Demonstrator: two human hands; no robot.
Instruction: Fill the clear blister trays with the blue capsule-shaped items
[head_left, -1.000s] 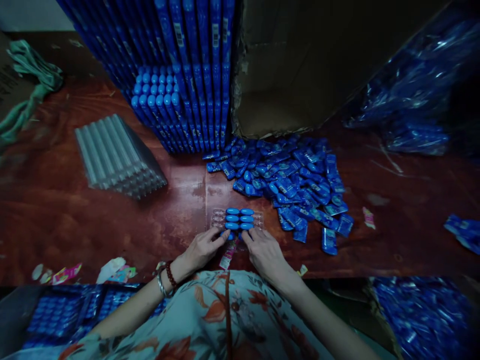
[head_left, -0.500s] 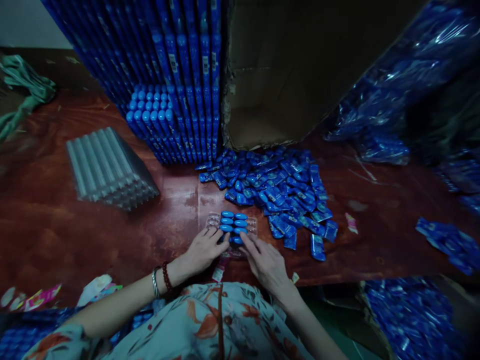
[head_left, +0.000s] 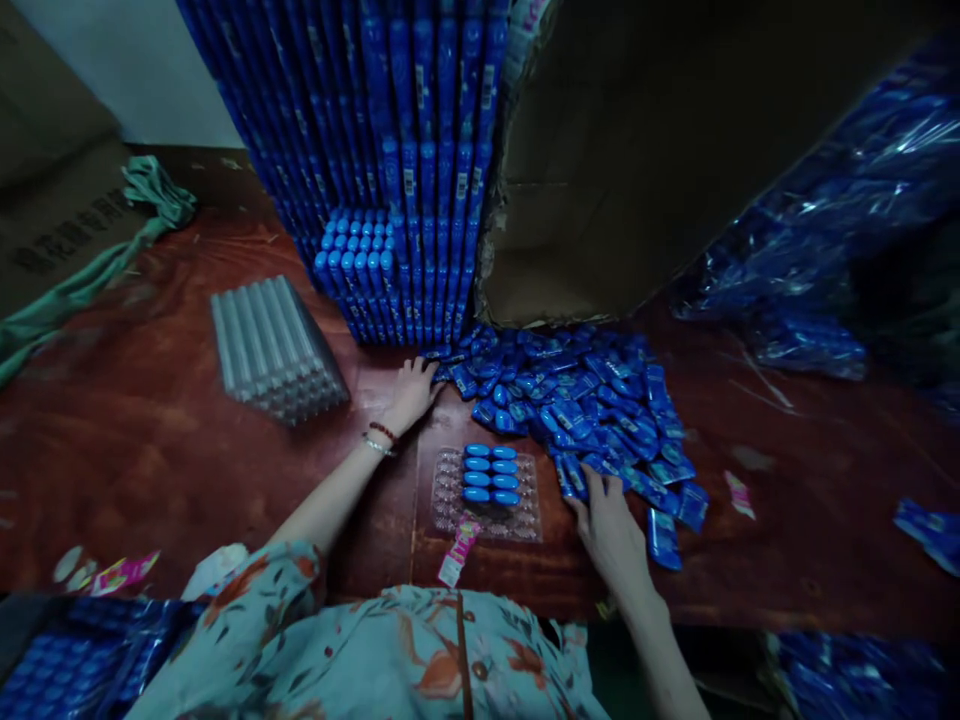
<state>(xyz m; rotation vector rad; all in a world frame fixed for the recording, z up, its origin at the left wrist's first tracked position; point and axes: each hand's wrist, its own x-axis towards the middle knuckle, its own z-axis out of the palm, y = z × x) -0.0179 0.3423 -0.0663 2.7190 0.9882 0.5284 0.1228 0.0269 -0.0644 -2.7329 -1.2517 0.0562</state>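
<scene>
The clear blister tray [head_left: 487, 495] lies flat on the tabletop [head_left: 150, 450] right in front of me, with eight blue capsules [head_left: 491, 473] seated in two columns near its top and the rest of its pockets bare. Neither hand touches it. My left hand [head_left: 411, 392] reaches past it to the near-left edge of the heap of loose blue packets [head_left: 585, 400], fingers spread and resting on the outermost packets; I cannot tell whether it grips one. My right hand [head_left: 611, 525] lies open, palm down, just right of the tray, its fingertips on the packets at the near edge of the same heap. A pink-and-white label [head_left: 456, 553] lies on the tabletop touching the tray's near edge. Behind the heap stands a tall stack of filled blue cards [head_left: 405, 180], and beside it to the right an open cardboard box [head_left: 600, 200]. To the left of the tray, well apart, sits a pile of empty clear trays [head_left: 274, 345]. Farther left a green cloth [head_left: 97, 270] trails across the tabletop. Bags of blue packets [head_left: 817, 260] lie at the far right
</scene>
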